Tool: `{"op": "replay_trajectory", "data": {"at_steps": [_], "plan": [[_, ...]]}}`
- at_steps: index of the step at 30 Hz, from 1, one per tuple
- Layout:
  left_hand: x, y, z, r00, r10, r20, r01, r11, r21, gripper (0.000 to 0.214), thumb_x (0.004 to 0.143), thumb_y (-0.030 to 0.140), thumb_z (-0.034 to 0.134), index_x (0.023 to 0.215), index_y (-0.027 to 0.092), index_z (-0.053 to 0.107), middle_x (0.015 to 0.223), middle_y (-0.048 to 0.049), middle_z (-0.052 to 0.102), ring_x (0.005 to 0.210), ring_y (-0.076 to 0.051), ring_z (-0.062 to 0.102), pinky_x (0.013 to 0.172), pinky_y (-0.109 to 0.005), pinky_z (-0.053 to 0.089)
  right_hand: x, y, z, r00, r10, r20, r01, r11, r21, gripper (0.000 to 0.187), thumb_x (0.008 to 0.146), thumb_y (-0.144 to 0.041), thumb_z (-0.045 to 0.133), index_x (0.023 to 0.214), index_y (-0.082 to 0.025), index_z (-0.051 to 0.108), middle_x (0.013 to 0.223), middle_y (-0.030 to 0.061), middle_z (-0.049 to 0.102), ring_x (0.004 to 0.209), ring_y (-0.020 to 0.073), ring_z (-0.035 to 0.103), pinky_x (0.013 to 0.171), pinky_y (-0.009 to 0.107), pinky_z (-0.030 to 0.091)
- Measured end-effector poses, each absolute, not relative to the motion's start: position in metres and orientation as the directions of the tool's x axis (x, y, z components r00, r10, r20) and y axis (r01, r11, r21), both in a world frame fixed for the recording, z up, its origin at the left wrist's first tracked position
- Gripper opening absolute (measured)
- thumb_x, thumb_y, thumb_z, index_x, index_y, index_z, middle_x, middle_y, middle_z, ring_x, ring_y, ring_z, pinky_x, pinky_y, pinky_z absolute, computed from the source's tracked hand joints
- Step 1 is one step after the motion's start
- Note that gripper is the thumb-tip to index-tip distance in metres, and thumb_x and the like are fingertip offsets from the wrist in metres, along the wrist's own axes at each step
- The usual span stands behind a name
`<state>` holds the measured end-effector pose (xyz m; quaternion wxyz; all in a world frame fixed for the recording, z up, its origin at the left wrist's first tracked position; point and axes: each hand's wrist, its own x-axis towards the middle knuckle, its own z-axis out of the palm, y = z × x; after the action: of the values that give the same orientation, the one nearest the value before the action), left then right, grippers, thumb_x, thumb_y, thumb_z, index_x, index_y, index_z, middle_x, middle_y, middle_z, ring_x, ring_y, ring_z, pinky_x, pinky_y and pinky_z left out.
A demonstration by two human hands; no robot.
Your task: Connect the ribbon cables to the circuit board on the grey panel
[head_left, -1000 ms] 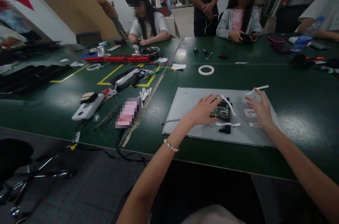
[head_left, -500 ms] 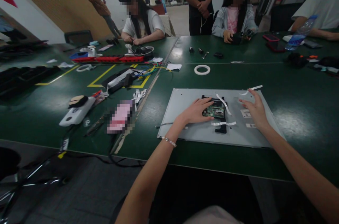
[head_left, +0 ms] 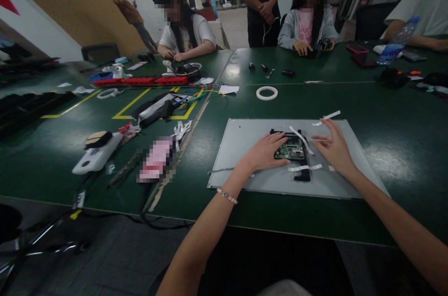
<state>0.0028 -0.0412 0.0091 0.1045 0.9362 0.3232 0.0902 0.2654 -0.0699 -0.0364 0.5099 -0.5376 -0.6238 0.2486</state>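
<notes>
A grey metal panel [head_left: 245, 146] lies flat on the green table [head_left: 402, 114] in front of me. In its middle sits a small green circuit board [head_left: 292, 150] on a black bracket, with white tape strips [head_left: 304, 167] across it. My left hand [head_left: 266, 151] lies flat and open on the panel, fingertips touching the board's left edge. My right hand [head_left: 332, 146] hovers open just right of the board, fingers spread over the panel. A loose white tape strip [head_left: 327, 117] sticks up at the panel's far edge.
A tape roll [head_left: 266, 93] lies beyond the panel. To the left are a white device [head_left: 96, 156], cables, a black tool [head_left: 154, 111] and red strips [head_left: 140, 80]. Other people sit and stand at the far side. A water bottle [head_left: 394, 48] and phones lie far right.
My right hand has moved left, toward the circuit board. My left hand stays on the board's left edge. The view has shifted slightly.
</notes>
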Motion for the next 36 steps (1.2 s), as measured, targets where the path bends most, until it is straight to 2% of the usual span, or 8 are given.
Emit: {"op": "replay_trajectory", "data": {"at_steps": [4,9,12,16,19,22,27,36], "plan": [[0.005,-0.046,0.016,0.761,0.641,0.101,0.611,-0.761,0.217,0.082,0.083,0.066,0.047,0.147,0.019,0.026,0.155,-0.0112,0.026,0.143,-0.025,0.023,0.117,-0.047,0.014,0.262,-0.072,-0.035,0.032,0.897,0.441,0.530,0.359,-0.768,0.070,0.080,-0.033,0.062,0.144,-0.031,0.034,0.151,0.0112,0.021,0.098,0.0199,0.062,0.081,0.037,0.057],[0.026,-0.042,0.030,0.750,0.647,0.136,0.613,-0.758,0.224,0.061,0.097,0.055,0.018,0.147,0.020,0.026,0.154,-0.0068,0.031,0.143,-0.019,0.024,0.117,-0.043,0.015,0.259,-0.075,-0.031,-0.051,0.868,0.494,0.643,0.407,-0.649,0.069,0.083,-0.033,0.059,0.146,-0.032,0.031,0.151,0.0089,0.021,0.106,0.0215,0.058,0.090,0.041,0.053],[0.045,-0.031,0.028,0.752,0.651,0.103,0.626,-0.755,0.198,0.058,0.099,0.048,0.011,0.144,0.017,0.032,0.148,-0.0091,0.040,0.139,-0.019,0.032,0.115,-0.044,0.019,0.258,-0.074,-0.030,-0.111,0.870,0.481,0.698,0.413,-0.585,0.070,0.085,-0.032,0.057,0.148,-0.031,0.027,0.153,0.0083,0.017,0.113,0.0231,0.055,0.098,0.044,0.048],[0.055,-0.016,0.019,0.753,0.655,0.054,0.632,-0.744,0.218,0.056,0.100,0.043,0.010,0.137,0.016,0.042,0.140,-0.0088,0.051,0.130,-0.019,0.044,0.113,-0.044,0.022,0.260,-0.070,-0.036,-0.160,0.867,0.472,0.752,0.417,-0.511,0.071,0.087,-0.033,0.054,0.150,-0.029,0.020,0.155,0.0084,0.008,0.132,0.0282,0.037,0.109,0.048,0.035],[0.054,-0.010,0.014,0.753,0.657,0.039,0.630,-0.737,0.244,0.054,0.100,0.042,0.012,0.136,0.018,0.043,0.139,-0.0075,0.052,0.129,-0.020,0.046,0.113,-0.048,0.021,0.265,-0.067,-0.042,-0.182,0.871,0.456,0.774,0.413,-0.481,0.075,0.088,-0.038,0.053,0.152,-0.027,0.015,0.155,0.0090,0.001,0.141,0.0300,0.020,0.112,0.050,0.029],[0.051,-0.008,0.012,0.752,0.659,0.021,0.635,-0.732,0.245,0.050,0.100,0.041,0.015,0.138,0.021,0.042,0.140,-0.0062,0.051,0.129,-0.021,0.045,0.113,-0.050,0.019,0.271,-0.066,-0.044,-0.187,0.883,0.431,0.797,0.393,-0.459,0.080,0.087,-0.043,0.055,0.153,-0.028,0.012,0.155,0.0089,-0.002,0.143,0.0316,0.010,0.112,0.053,0.026],[0.050,-0.009,0.009,0.760,0.649,0.021,0.628,-0.742,0.235,0.049,0.099,0.042,0.017,0.139,0.024,0.038,0.142,-0.0055,0.048,0.131,-0.020,0.042,0.113,-0.049,0.017,0.279,-0.067,-0.042,-0.196,0.890,0.412,0.811,0.383,-0.441,0.087,0.084,-0.049,0.057,0.153,-0.028,0.009,0.155,0.0088,-0.005,0.144,0.0324,0.005,0.112,0.054,0.024],[0.052,-0.009,0.004,0.726,0.684,0.068,0.654,-0.717,0.240,0.049,0.099,0.045,0.019,0.136,0.022,0.042,0.142,-0.0073,0.048,0.132,-0.023,0.041,0.113,-0.052,0.019,0.297,-0.070,-0.043,-0.209,0.938,0.277,0.865,0.310,-0.394,0.099,0.076,-0.060,0.062,0.153,-0.025,0.009,0.156,0.0122,-0.004,0.142,0.0396,0.008,0.109,0.058,0.026]]}}
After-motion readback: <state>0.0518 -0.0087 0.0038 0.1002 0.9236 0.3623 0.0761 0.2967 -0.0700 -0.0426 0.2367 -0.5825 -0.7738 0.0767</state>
